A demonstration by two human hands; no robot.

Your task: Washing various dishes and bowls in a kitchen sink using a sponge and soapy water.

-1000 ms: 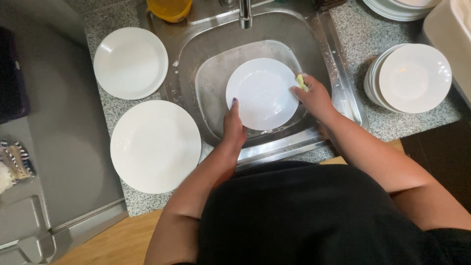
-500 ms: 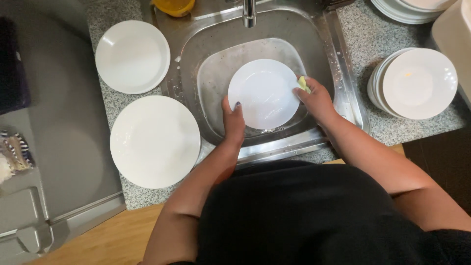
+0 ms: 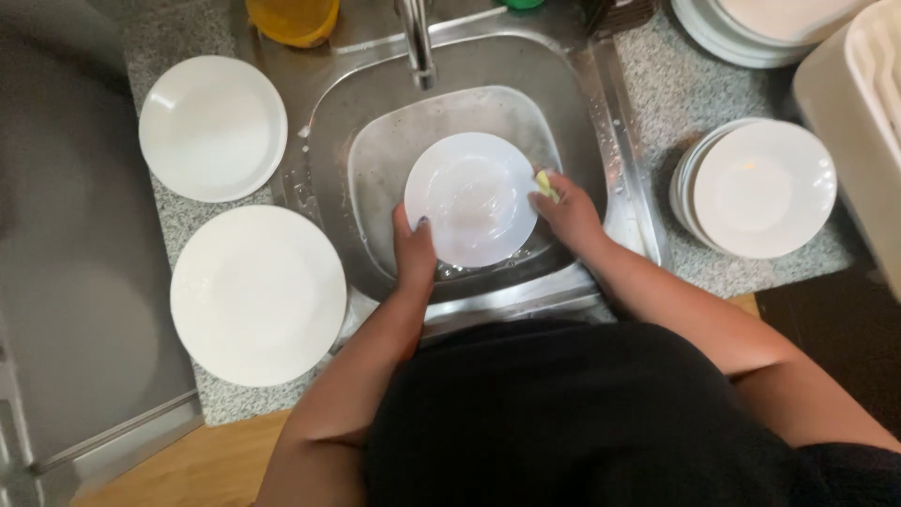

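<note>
Plate [image 3: 474, 195]: white, held inside the steel sink [image 3: 601, 122], above a clear tub.
Left hand [image 3: 414, 252]: clamped on the plate's rim at 7 o'clock, thumb laid on the face.
Right hand [image 3: 569, 214]: closed round a yellow sponge [image 3: 544, 184], pressed to the rim at 3 o'clock.
Tap [image 3: 416, 42]: seen at 12 o'clock of the plate.
Bench [image 3: 657, 84], 9 o'clock side: two white plates, small [image 3: 213, 128] behind large [image 3: 258, 295].
Bench, 3 o'clock side: a stack of white plates [image 3: 760, 186].

A yellow-orange bottle [image 3: 293, 19] stands at the sink's back left corner; no labels, signs or screens show
</note>
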